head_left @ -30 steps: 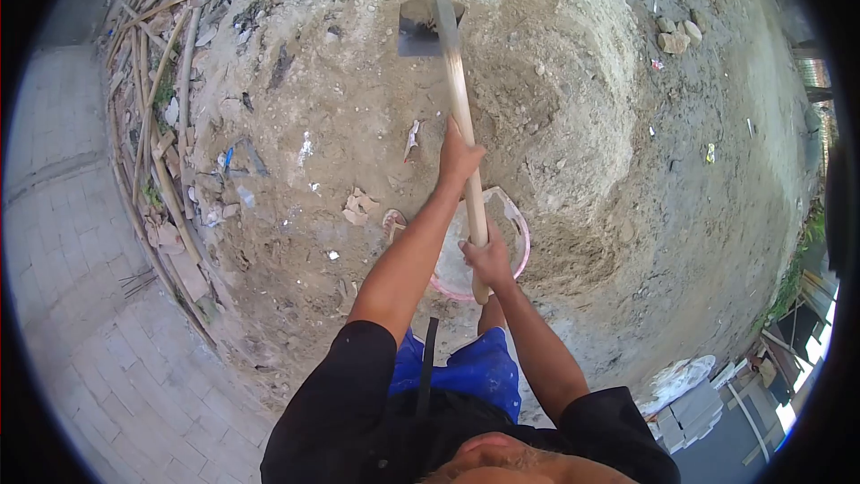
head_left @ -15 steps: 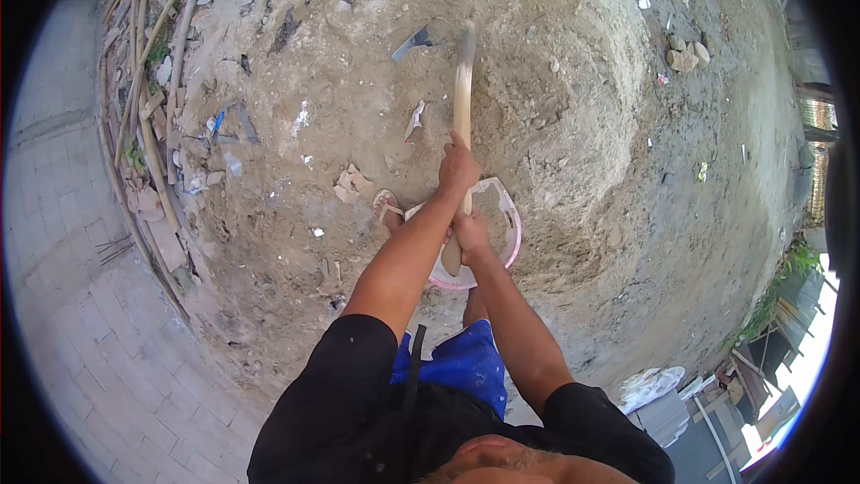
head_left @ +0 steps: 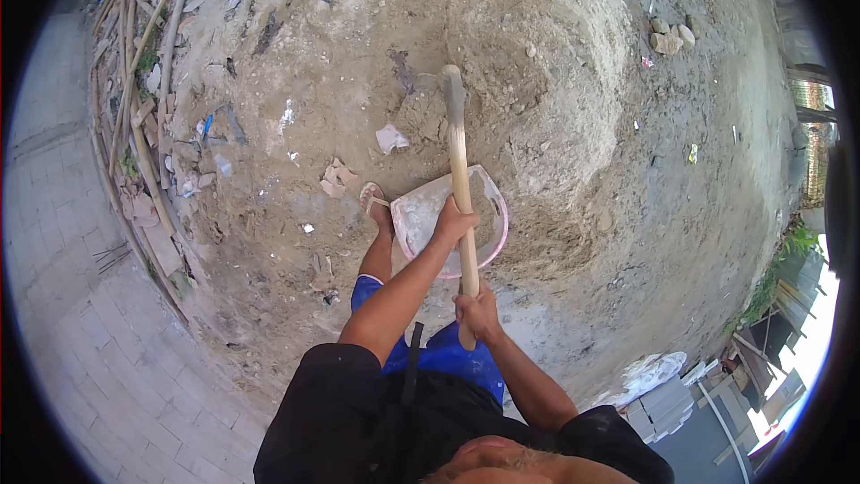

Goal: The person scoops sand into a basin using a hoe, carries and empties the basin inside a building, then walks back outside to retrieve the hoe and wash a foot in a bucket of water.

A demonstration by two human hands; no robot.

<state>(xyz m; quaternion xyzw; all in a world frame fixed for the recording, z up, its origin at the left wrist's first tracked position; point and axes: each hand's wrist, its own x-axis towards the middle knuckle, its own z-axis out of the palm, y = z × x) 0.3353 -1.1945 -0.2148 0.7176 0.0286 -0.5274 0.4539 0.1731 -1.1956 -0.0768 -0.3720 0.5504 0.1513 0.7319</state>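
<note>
A hoe with a long wooden handle (head_left: 460,161) runs from the soil back toward my waist. Partway down the handle, my left hand (head_left: 456,220) is wrapped round it. My right hand (head_left: 477,312) grips lower down, near the butt end. Past the handle's dark far end, the blade is hard to make out against the loose earth (head_left: 425,116). Beneath the handle and my left forearm sits a worn whitish tub (head_left: 421,215) with a pink rim, partly covered from view. My sandalled left foot (head_left: 376,202) stands just left of the tub.
A mound of sandy soil (head_left: 564,90) rises at the right. Bamboo poles and scrap (head_left: 148,116) line the left side, beside a paved path (head_left: 90,367). Stones (head_left: 667,40) lie at the far right. A paper scrap (head_left: 391,138) and a broken brown piece (head_left: 338,179) lie near the tub.
The hoe has come down and back toward me, its head from above the ground to soil level. Both hands moved nearer my body with it, uncovering more of the tub.
</note>
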